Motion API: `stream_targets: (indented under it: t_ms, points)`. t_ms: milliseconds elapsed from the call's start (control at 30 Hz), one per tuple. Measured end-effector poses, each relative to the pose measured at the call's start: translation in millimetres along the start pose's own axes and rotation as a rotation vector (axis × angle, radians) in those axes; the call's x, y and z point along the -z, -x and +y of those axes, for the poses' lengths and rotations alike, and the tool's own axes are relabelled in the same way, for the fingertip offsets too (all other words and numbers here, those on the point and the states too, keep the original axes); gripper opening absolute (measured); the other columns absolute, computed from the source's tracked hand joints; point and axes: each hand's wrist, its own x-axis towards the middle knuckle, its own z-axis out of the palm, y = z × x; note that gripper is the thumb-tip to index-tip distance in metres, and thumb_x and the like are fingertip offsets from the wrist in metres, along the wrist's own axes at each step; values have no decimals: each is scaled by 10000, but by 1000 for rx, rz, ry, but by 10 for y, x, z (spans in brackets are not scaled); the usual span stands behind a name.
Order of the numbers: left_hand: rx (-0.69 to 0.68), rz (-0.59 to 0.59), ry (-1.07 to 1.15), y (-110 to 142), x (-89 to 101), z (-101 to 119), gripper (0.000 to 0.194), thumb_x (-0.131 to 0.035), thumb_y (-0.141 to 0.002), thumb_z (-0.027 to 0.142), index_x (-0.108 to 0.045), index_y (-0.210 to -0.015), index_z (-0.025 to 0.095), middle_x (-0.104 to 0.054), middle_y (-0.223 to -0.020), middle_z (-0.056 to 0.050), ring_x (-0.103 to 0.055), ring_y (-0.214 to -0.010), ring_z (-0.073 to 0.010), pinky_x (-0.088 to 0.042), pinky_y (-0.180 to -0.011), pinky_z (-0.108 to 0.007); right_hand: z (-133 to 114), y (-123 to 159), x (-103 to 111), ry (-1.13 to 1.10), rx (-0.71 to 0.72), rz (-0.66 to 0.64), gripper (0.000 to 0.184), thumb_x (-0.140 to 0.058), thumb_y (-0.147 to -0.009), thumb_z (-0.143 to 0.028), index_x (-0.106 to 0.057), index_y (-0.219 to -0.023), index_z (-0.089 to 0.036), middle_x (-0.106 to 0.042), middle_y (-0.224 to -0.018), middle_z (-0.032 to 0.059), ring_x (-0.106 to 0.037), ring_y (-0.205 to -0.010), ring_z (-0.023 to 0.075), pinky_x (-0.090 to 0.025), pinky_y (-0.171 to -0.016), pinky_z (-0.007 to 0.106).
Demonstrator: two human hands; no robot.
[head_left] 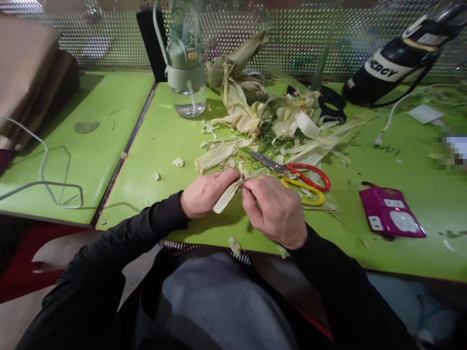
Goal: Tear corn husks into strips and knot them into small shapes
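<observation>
My left hand (204,194) and my right hand (277,210) meet over the near edge of the green table (153,160), both closed on one pale corn husk strip (226,195). The strip runs from between my right fingertips down past my left thumb. Just beyond my hands lie scissors (292,171) with one red and one yellow handle, blades pointing left. Behind them spreads a pile of corn husks (262,114) with small cut scraps around it.
A clear water bottle with a green lid (186,73) stands at the back. A magenta power strip (390,214) lies to the right, a black bottle (394,68) at the far right. A perforated metal screen (109,34) backs the table. White cable (44,165) loops on the left tabletop.
</observation>
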Motion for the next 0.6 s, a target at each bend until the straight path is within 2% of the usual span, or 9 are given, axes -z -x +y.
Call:
stream_targets:
  t_ms: [133,267,367,500,600]
  points:
    - [38,54,166,-6,-39,65,152,-388,-1030,303,-488,-1008,192,-601,-786,-4,-578,-667,-114,-472,-610,-229,-20,16,33,-89,-29,21,163,-546,-931,-113,-569,-789,-190,-526,-649,-1,-470,-598,139,-394,-564,290]
    - [129,30,294,-16,-20,152,173,-377,-1035,311,-493,-980,195,-586,-756,5,-565,-650,-109,-476,-622,-238,-49,37,54,-118,-46,28,182,-559,-920,-117,-535,-768,-215,-521,-633,-13,-465,-583,134,-390,-559,285]
    - [148,3,389,-18,10,193,215,-377,-1044,354,-493,-964,192,-580,-731,13,-558,-629,-101,-487,-630,-242,-63,37,62,-127,-42,25,200,-555,-916,-119,-519,-749,-222,-524,-627,-15,-472,-575,132,-391,-554,281]
    - [173,25,462,-27,-13,183,301,-373,-1051,424,-522,-947,184,-566,-725,10,-548,-629,-101,-511,-626,-248,-62,37,30,-137,-28,27,205,-538,-919,-110,-524,-746,-218,-548,-627,-6,-484,-579,134,-401,-556,281]
    - [209,36,584,-60,-52,114,418,-397,-1026,536,-555,-905,168,-586,-822,-27,-563,-657,-101,-555,-632,-256,-30,42,-16,-137,-25,19,207,-536,-930,-107,-529,-754,-216,-568,-632,-3,-500,-580,137,-410,-561,286]
